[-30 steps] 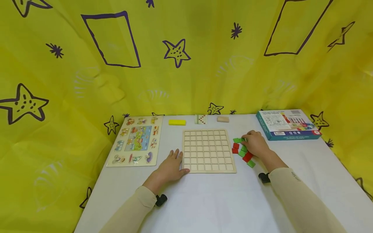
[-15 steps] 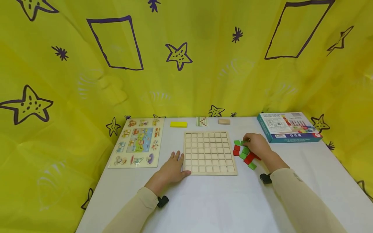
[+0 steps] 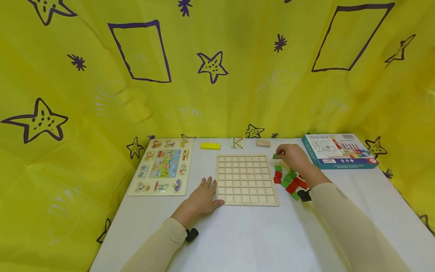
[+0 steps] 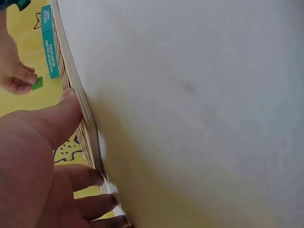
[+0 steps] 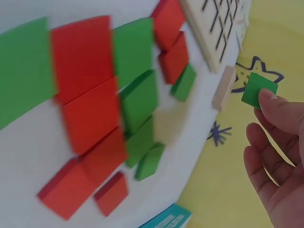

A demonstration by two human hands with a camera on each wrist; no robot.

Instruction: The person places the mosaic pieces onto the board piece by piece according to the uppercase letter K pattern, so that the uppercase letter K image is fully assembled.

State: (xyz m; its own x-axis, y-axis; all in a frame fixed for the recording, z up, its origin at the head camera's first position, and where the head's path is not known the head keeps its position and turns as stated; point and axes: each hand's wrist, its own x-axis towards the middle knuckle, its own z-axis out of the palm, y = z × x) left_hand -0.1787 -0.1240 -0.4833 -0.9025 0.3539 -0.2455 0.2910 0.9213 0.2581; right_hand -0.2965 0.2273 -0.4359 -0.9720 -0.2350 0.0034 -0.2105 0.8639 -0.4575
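Note:
A wooden grid board (image 3: 246,180) with empty square cells lies on the white table (image 3: 258,238). My left hand (image 3: 201,198) rests flat against its near left corner, thumb on the board's edge (image 4: 71,102). My right hand (image 3: 291,156) is lifted just right of the board's far right corner and pinches a small green tile (image 3: 274,156) (image 5: 259,89) at its fingertips. Below it a pile of red and green tiles (image 3: 290,180) (image 5: 109,104) lies on the table beside the board.
A picture peg puzzle (image 3: 163,166) lies at the left. Along the back edge sit a yellow block (image 3: 210,146), a small pattern card (image 3: 237,142) and a plain wooden block (image 3: 263,143). A teal box (image 3: 340,151) lies at the right. Yellow cloth walls surround the table.
My right hand has risen from the tile pile and moved toward the far side with one green tile pinched in it. The left hand has stayed at the board's corner.

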